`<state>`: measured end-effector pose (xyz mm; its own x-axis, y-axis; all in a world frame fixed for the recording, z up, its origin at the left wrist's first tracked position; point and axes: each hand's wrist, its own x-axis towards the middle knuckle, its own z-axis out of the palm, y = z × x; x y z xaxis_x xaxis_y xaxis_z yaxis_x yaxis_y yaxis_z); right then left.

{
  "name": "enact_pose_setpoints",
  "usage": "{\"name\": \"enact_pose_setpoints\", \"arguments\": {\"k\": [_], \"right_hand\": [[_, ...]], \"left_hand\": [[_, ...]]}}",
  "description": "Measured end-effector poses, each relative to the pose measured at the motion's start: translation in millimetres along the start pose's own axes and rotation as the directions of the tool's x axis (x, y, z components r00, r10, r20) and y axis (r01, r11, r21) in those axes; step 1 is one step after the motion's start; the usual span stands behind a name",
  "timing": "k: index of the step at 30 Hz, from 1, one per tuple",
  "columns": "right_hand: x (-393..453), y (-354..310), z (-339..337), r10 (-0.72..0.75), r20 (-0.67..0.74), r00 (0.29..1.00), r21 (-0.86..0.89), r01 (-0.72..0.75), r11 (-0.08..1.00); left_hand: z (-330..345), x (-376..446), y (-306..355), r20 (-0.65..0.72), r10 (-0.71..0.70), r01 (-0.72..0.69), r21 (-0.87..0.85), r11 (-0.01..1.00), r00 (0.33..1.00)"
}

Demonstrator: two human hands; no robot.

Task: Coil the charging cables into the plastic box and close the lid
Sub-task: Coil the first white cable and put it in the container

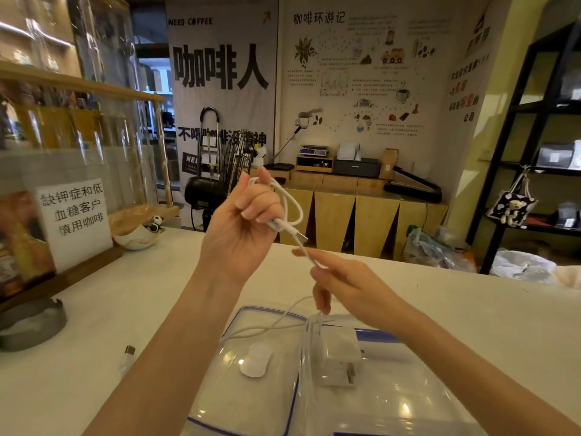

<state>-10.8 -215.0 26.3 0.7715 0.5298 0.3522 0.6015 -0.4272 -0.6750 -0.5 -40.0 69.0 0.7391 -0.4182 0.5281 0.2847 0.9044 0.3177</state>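
Your left hand (243,215) has its fingers closed on the coiled white cable (290,204), raised above the plastic box (393,401) so loops stay tidy. Right hand (342,287) fingers pinch the cable's tail, feeding slack. Lid (251,366) lies beside the box on the tabletop (125,303).

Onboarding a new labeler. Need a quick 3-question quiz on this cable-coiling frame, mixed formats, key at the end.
1. True or false: the left hand holds loops of white cable.
2. What does the right hand pinch? A) the charger brick B) a strand of the cable C) the lid
3. Where is the white charger brick: on the counter or in the clear plastic box?

Key: 1 true; 2 B; 3 in the box.
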Motion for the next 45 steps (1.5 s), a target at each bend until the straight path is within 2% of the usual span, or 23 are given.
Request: {"name": "enact_pose_setpoints", "arguments": {"k": [1, 3, 5, 7, 10, 12, 15, 18, 20, 22, 25, 28, 30, 33, 35, 36, 38, 39, 41, 43, 44, 45], "right_hand": [[0, 1, 5, -0.005, 0.013, 1.000, -0.025, 0.005, 1.000], [1, 0, 15, -0.035, 0.006, 0.999, -0.121, 0.035, 0.992], [2, -4, 21, -0.094, -0.024, 0.995, -0.235, 0.086, 0.968], [4, -10, 25, -0.135, -0.042, 0.990, -0.351, 0.112, 0.930], [11, -15, 31, -0.256, -0.068, 0.964, -0.620, 0.160, 0.768], [16, -13, 32, -0.344, -0.047, 0.938, -0.759, 0.190, 0.623], [22, -7, 25, -0.461, -0.069, 0.885, -0.825, 0.210, 0.525], [20, -8, 15, -0.538, -0.032, 0.842, -0.880, 0.231, 0.415], [17, -8, 7, -0.551, -0.019, 0.835, -0.876, 0.251, 0.411], [12, -12, -3, -0.555, -0.012, 0.831, -0.865, 0.270, 0.422], [7, -18, -21, -0.557, 0.039, 0.830, -0.847, 0.323, 0.422], [4, -26, -43, -0.520, -0.019, 0.854, -0.795, 0.302, 0.526], [3, -30, -57, -0.487, -0.082, 0.870, -0.762, 0.260, 0.593], [3, -31, -71, -0.451, -0.155, 0.879, -0.724, 0.210, 0.657], [5, -31, -73, -0.447, -0.186, 0.875, -0.687, 0.210, 0.696], [5, -31, -74, -0.438, -0.209, 0.874, -0.640, 0.216, 0.738], [6, -34, -73, -0.376, -0.264, 0.888, -0.434, 0.239, 0.869], [6, -36, -72, -0.344, -0.281, 0.896, -0.310, 0.255, 0.916], [6, -39, -68, -0.302, -0.298, 0.906, -0.118, 0.279, 0.953], [5, -45, -61, -0.224, -0.305, 0.926, 0.049, 0.250, 0.967], [4, -47, -56, -0.155, -0.292, 0.944, 0.142, 0.203, 0.969], [4, -49, -51, -0.072, -0.256, 0.964, 0.237, 0.135, 0.962]], "left_hand": [[-3, 1, 2, -0.029, 0.048, -0.047, 0.027, 0.999, 0.998], [-8, 3, 3, -0.141, 0.201, -0.164, 0.233, 0.958, 0.969], [-11, 6, 1, -0.206, 0.347, -0.201, 0.513, 0.835, 0.915], [-16, 7, -3, -0.191, 0.453, -0.169, 0.749, 0.640, 0.871], [-23, 5, -10, -0.049, 0.552, -0.079, 0.975, 0.206, 0.832], [-23, 4, -14, 0.058, 0.552, -0.044, 0.998, -0.039, 0.832], [-22, 4, -20, 0.135, 0.491, -0.018, 0.971, -0.237, 0.861], [-24, 4, -22, 0.067, 0.374, 0.095, 0.912, -0.399, 0.925], [-26, 4, -20, -0.041, 0.280, 0.172, 0.871, -0.460, 0.959], [-26, 3, -18, -0.145, 0.167, 0.206, 0.867, -0.454, 0.975], [-20, 1, -17, -0.279, -0.037, 0.245, 0.893, -0.379, 0.960], [-17, -1, -18, -0.344, -0.120, 0.292, 0.902, -0.319, 0.931], [-13, -1, -18, -0.339, -0.131, 0.294, 0.914, -0.279, 0.931], [-5, -1, -23, -0.266, -0.143, 0.225, 0.941, -0.253, 0.953], [0, -1, -26, -0.240, -0.173, 0.194, 0.950, -0.245, 0.955], [3, -1, -26, -0.237, -0.207, 0.194, 0.959, -0.208, 0.949], [8, -3, -25, -0.232, -0.300, 0.230, 0.972, -0.043, 0.925], [9, -4, -24, -0.203, -0.347, 0.248, 0.965, 0.090, 0.916], [10, -5, -21, -0.066, -0.425, 0.261, 0.869, 0.421, 0.903], [9, -6, -18, 0.142, -0.466, 0.283, 0.629, 0.723, 0.873], [9, -5, -17, 0.225, -0.458, 0.319, 0.464, 0.827, 0.860], [11, -4, -17, 0.266, -0.429, 0.346, 0.307, 0.886, 0.863]]}}
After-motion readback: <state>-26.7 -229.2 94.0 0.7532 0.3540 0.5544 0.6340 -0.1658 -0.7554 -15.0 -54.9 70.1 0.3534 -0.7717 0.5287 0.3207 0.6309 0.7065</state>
